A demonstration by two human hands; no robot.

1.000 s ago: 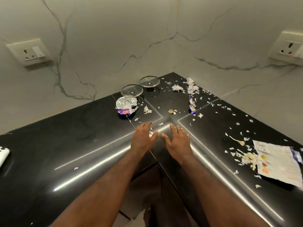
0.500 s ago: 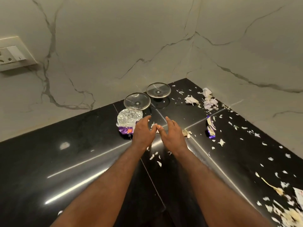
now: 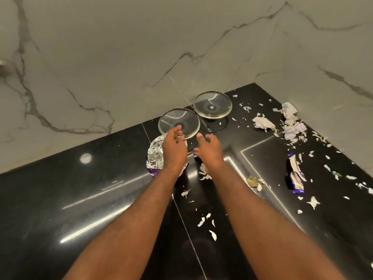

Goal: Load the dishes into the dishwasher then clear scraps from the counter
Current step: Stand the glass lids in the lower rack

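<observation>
**Two stemmed glasses in the back corner, both hands short of a grip**

Head view: two shallow, wide-bowled glasses stand upright near the back corner of the black worktop (image 3: 80,199), close to the marble wall. The near glass (image 3: 178,123) and the far glass (image 3: 212,105) are just beside each other, rims almost meeting. The left hand (image 3: 174,147) is stretched out with relaxed fingers whose tips overlap the near glass's front rim; I cannot tell whether they touch it. The right hand (image 3: 209,150) hangs just beside it, fingers loosely spread, holding nothing. Crumpled foil (image 3: 155,158) lies under the left wrist, and torn paper scraps (image 3: 290,124) litter the worktop toward its right edge.

These look thin, light, stiff and fragile, with a smooth surface likely to slip. The broad bowl on a narrow stem probably tips easily. The safer hold seems to be the stem under the bowl, or cradling the bowl from below, rather than pinching the rim. Lift one clear without knocking the other.
</observation>
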